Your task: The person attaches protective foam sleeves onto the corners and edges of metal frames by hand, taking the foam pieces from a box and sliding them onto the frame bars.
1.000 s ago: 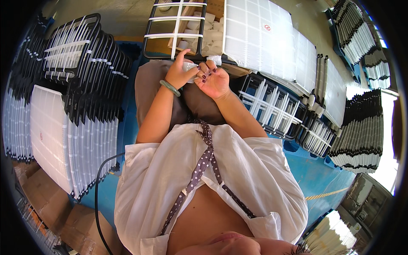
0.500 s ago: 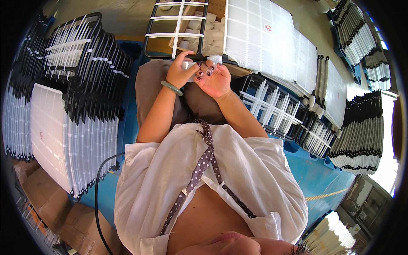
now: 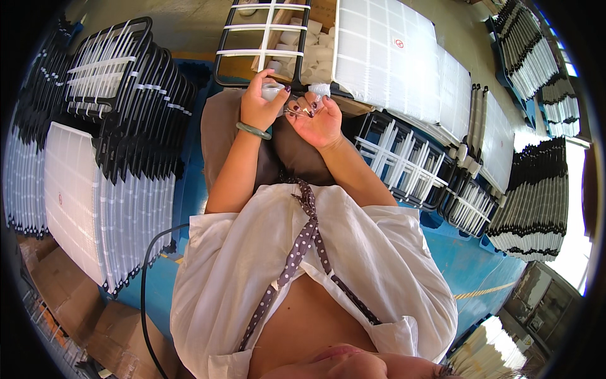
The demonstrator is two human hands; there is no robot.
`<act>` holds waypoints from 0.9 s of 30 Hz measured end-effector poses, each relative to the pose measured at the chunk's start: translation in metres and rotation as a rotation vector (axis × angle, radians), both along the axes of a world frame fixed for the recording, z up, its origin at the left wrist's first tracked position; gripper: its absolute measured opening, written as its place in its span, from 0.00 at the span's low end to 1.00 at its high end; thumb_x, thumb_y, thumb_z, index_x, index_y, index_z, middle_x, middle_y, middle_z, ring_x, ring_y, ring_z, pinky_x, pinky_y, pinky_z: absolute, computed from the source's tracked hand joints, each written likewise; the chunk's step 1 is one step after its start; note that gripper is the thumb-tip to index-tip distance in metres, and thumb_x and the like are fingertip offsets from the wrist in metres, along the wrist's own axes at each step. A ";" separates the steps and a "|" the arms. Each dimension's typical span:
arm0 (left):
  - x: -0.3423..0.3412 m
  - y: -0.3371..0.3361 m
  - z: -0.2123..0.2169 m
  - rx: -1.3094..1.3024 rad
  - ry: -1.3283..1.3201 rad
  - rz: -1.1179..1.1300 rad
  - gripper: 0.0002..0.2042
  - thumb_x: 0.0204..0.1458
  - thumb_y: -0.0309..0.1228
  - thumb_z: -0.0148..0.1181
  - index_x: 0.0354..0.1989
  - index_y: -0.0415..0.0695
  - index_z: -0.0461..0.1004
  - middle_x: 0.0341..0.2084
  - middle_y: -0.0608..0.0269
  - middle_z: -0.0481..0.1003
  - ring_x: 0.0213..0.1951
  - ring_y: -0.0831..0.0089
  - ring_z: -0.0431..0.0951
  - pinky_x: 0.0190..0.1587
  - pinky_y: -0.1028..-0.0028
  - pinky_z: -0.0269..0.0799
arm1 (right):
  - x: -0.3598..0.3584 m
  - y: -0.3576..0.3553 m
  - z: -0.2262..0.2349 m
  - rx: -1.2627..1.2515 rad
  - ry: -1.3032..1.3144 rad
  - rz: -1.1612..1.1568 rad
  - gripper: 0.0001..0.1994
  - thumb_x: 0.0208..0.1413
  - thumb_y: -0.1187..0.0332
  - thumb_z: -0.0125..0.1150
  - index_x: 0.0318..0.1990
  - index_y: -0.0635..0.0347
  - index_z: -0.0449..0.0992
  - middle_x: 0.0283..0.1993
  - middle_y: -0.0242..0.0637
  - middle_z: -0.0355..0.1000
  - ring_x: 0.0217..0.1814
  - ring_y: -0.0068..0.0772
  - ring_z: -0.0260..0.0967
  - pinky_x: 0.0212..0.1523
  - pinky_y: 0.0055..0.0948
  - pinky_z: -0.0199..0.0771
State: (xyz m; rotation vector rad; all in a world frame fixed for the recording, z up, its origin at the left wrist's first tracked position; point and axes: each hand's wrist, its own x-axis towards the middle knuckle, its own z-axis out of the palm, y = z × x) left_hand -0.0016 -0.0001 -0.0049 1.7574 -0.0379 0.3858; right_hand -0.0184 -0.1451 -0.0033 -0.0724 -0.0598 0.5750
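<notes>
Above my lap, my left hand (image 3: 260,106) is closed around a small white rounded plastic piece (image 3: 272,92), pinched between thumb and fingers. A green bangle circles that wrist. Just to its right, my right hand (image 3: 319,122) is turned palm up with its fingers curled. Several small shiny metal pieces (image 3: 307,113) lie in those fingers; their exact kind is too small to tell. A whitish ribbed piece (image 3: 320,89) shows just past the right fingertips, and I cannot tell whether the hand touches it. The two hands are close together.
Ahead, an open box holds several white plastic pieces (image 3: 324,53). A black tubular frame with white straps (image 3: 262,28) leans over its left part. A wrapped white panel (image 3: 385,50) covers the right. Stacked folded frames (image 3: 136,183) stand left, others right (image 3: 404,155). A black cable (image 3: 144,278) hangs at my left.
My left hand has moved slightly up and left with the white plastic piece, widening the gap to my right hand. The right fingers have shifted a little around the metal pieces.
</notes>
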 end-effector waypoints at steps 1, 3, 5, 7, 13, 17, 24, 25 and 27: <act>-0.001 0.000 0.001 0.014 0.002 -0.006 0.22 0.38 0.33 0.64 0.43 0.42 0.67 0.26 0.63 0.72 0.27 0.75 0.73 0.32 0.77 0.68 | 0.000 0.000 0.000 0.027 -0.028 0.017 0.13 0.47 0.56 0.52 0.20 0.53 0.62 0.21 0.30 0.58 0.36 0.32 0.55 0.43 0.29 0.53; -0.001 0.000 0.003 0.028 0.004 -0.012 0.22 0.38 0.33 0.64 0.43 0.42 0.66 0.26 0.63 0.72 0.27 0.75 0.73 0.32 0.77 0.68 | 0.001 0.000 -0.002 0.055 -0.055 0.033 0.14 0.47 0.56 0.52 0.20 0.52 0.61 0.20 0.30 0.58 0.35 0.32 0.55 0.42 0.29 0.52; -0.001 -0.001 0.004 0.030 0.009 -0.015 0.23 0.38 0.33 0.64 0.44 0.42 0.66 0.26 0.62 0.72 0.27 0.75 0.73 0.32 0.77 0.68 | 0.002 -0.001 -0.004 0.053 -0.076 0.037 0.15 0.48 0.55 0.51 0.19 0.52 0.59 0.20 0.30 0.57 0.35 0.32 0.54 0.41 0.30 0.51; -0.001 -0.001 0.004 0.038 0.008 -0.017 0.23 0.38 0.33 0.64 0.44 0.42 0.65 0.26 0.62 0.72 0.28 0.74 0.73 0.32 0.77 0.68 | 0.003 -0.001 -0.005 0.059 -0.087 0.042 0.15 0.48 0.55 0.51 0.19 0.52 0.59 0.20 0.30 0.57 0.35 0.32 0.54 0.41 0.30 0.51; 0.002 0.004 0.000 0.060 -0.023 0.052 0.25 0.39 0.32 0.64 0.47 0.41 0.63 0.29 0.61 0.71 0.30 0.76 0.72 0.34 0.78 0.68 | 0.000 -0.002 0.003 0.013 -0.033 0.033 0.13 0.48 0.55 0.52 0.22 0.53 0.64 0.22 0.31 0.59 0.36 0.32 0.53 0.39 0.29 0.53; 0.003 0.009 -0.001 -0.023 -0.049 0.072 0.26 0.42 0.30 0.64 0.50 0.40 0.60 0.31 0.62 0.70 0.30 0.78 0.71 0.35 0.80 0.68 | -0.001 -0.004 0.008 -0.022 0.033 0.047 0.13 0.48 0.55 0.52 0.26 0.56 0.67 0.24 0.31 0.61 0.36 0.31 0.52 0.36 0.27 0.55; 0.003 0.003 0.005 0.031 -0.057 0.131 0.28 0.37 0.36 0.66 0.47 0.40 0.64 0.29 0.58 0.72 0.30 0.71 0.73 0.35 0.75 0.68 | 0.001 -0.002 -0.003 0.013 -0.064 0.064 0.16 0.48 0.53 0.50 0.19 0.55 0.64 0.22 0.30 0.58 0.37 0.31 0.51 0.35 0.27 0.54; 0.003 0.003 0.005 0.031 -0.057 0.132 0.28 0.37 0.36 0.66 0.47 0.40 0.64 0.29 0.58 0.72 0.30 0.71 0.73 0.35 0.75 0.68 | 0.001 0.000 -0.003 0.039 -0.086 0.062 0.18 0.49 0.52 0.49 0.16 0.54 0.62 0.22 0.30 0.57 0.37 0.31 0.51 0.37 0.29 0.54; 0.004 0.003 0.004 0.036 -0.073 0.122 0.28 0.36 0.36 0.66 0.47 0.40 0.64 0.28 0.58 0.72 0.30 0.71 0.73 0.35 0.74 0.69 | 0.000 0.002 -0.003 0.065 -0.108 0.060 0.20 0.49 0.51 0.48 0.13 0.54 0.60 0.21 0.30 0.56 0.37 0.32 0.51 0.38 0.30 0.54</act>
